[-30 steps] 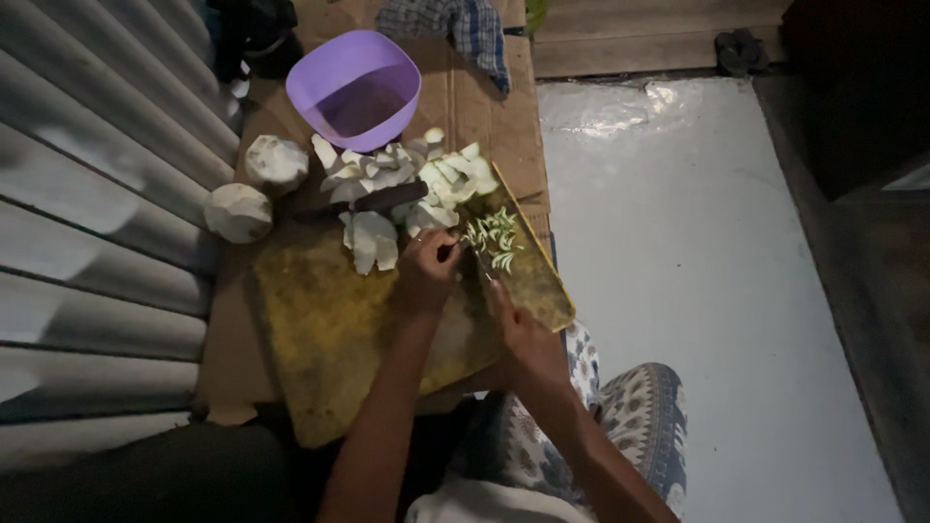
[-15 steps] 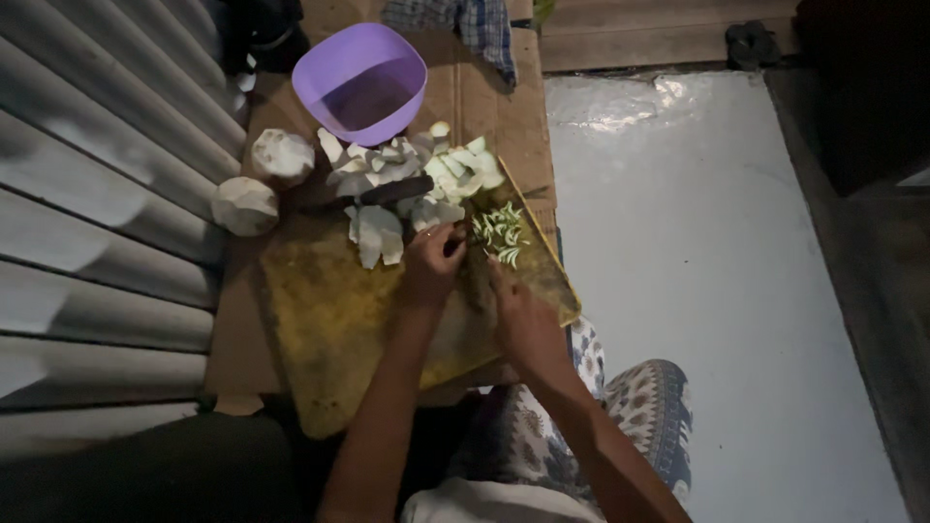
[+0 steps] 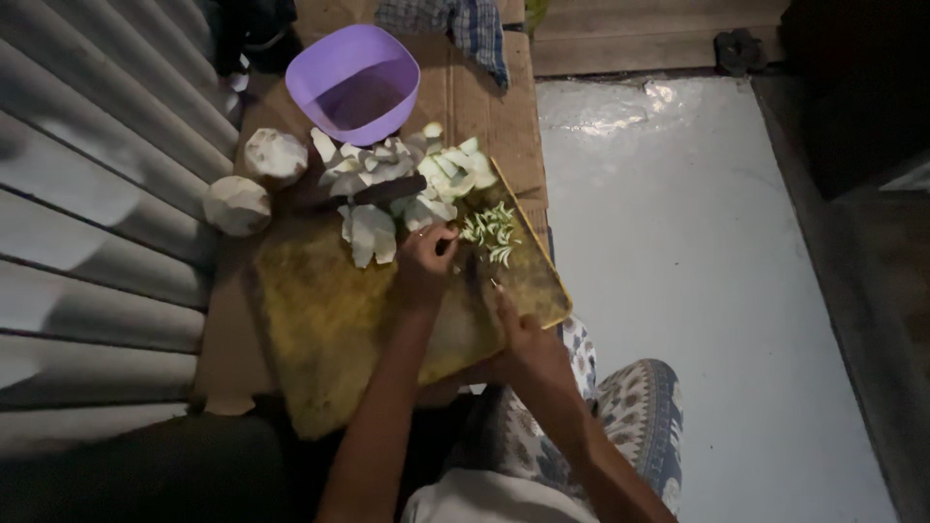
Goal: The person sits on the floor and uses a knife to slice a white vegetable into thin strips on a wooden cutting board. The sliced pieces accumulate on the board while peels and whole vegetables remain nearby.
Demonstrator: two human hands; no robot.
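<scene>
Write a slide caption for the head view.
Left hand pins green sprigs on yellow cutting board; right hand holds knife.

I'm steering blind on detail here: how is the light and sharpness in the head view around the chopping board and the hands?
Head view: dim and soft overall; the yellow board and pale cut pieces are lit from above, the left hand and right hand read dark, with fingers blurred. Glare streaks the grey floor. The corners fall into shadow, and whether the right hand grips a blade is unclear.
</scene>
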